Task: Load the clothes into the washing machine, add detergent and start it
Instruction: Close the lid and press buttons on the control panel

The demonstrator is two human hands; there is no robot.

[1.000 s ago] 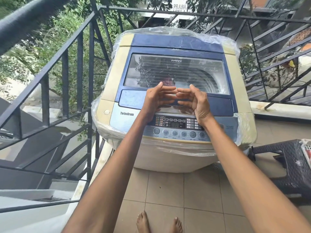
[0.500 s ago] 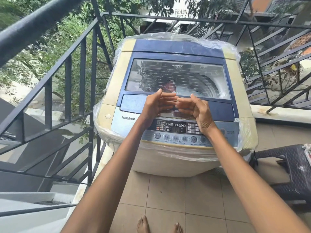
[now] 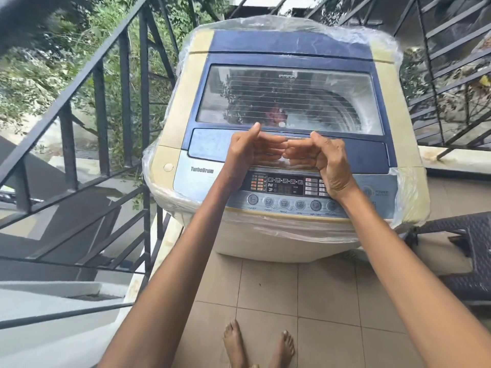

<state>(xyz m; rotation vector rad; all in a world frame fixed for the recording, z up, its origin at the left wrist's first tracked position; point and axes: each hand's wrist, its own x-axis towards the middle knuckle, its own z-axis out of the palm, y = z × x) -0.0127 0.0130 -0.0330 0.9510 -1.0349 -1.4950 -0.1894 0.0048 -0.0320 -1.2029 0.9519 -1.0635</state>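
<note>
The washer (image 3: 287, 144) stands on the tiles (image 3: 268, 296) beside the railing (image 3: 125, 102), wrapped in clear plastic (image 3: 292, 25), its lid (image 3: 289, 102) down. Both hands are raised over the lid's front edge, left hand (image 3: 252, 152) and right hand (image 3: 321, 158), fingertips meeting, fingers loosely bent; they seem to hold nothing, though the plastic's glare makes that uncertain.

Washing machine (image 3: 265, 240) on tiled floor (image 3: 268, 293)

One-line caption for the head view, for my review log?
Both hands, left hand and right hand, fingers curled at the closed lid front edge of a plastic-wrapped washing machine.
</note>
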